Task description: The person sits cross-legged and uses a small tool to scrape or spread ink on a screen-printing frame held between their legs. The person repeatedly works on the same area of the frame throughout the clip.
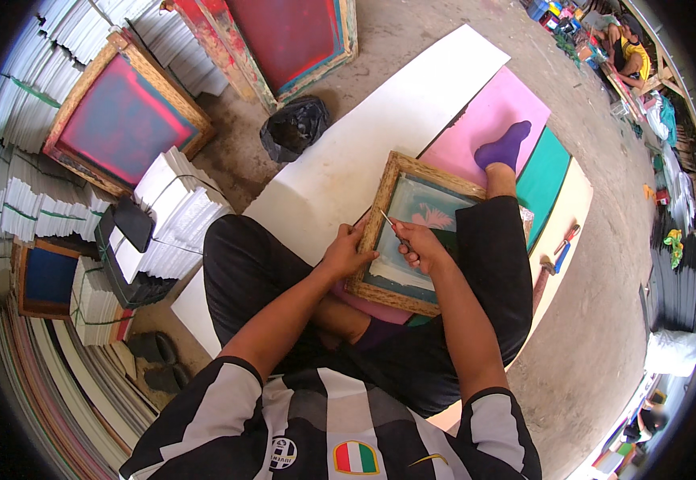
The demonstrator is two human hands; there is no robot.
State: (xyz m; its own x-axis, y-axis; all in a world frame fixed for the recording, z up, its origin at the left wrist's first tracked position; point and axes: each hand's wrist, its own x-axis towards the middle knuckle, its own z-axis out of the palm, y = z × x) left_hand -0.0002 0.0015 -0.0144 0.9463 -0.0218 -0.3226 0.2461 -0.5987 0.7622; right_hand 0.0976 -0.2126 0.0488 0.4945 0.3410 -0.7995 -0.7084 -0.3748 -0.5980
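Note:
A wooden-framed printing screen (400, 299) leans across my legs, its mesh greyish with a pale, leaf-like pattern (434, 216). My left hand (348, 254) is closed on the frame's left side, the thumb stretched along the wood. Over the same side, my right hand (421, 246) is wrapped around a thin-bladed tool (398, 231) with a red and dark handle. Its metal tip points up and left, close to the frame's inner edge; whether it touches the wood I cannot tell. My right trouser leg covers the screen's right part.
Under me lie white, pink (476, 128) and green (544, 180) sheets. A hammer (541, 276) and blue-handled pliers (561, 258) rest at right. Left are stacked paper bundles (176, 208), a black plastic bag (294, 128) and more screens (128, 120). Another person (632, 56) sits far right.

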